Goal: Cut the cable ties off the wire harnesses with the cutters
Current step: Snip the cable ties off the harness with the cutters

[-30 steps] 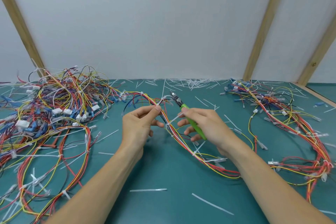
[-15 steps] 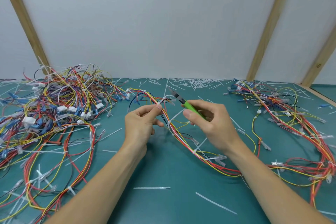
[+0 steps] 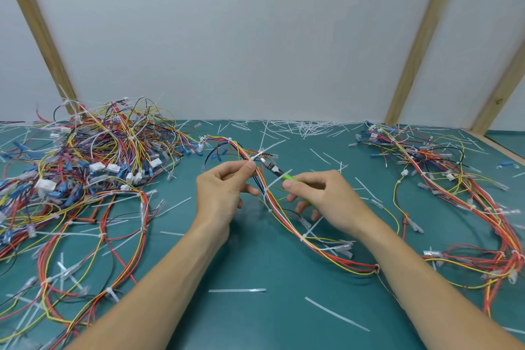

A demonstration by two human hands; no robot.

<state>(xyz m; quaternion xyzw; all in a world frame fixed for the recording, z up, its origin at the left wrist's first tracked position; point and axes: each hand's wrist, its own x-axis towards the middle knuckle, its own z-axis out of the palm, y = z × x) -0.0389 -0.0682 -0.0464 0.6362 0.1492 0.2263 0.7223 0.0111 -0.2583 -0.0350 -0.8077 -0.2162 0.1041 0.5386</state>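
Since the earlier frame the cutters (image 3: 273, 170) have dipped, their tip now just below the tie (image 3: 257, 155), which sits beyond the left hand (image 3: 224, 187). Nearest, the right hand (image 3: 321, 196) is closed around the green handles, while the left thumb and forefinger pinch the harness (image 3: 279, 217) just under that tie. Best to nip only the white strap, sparing the red, yellow and white wires.
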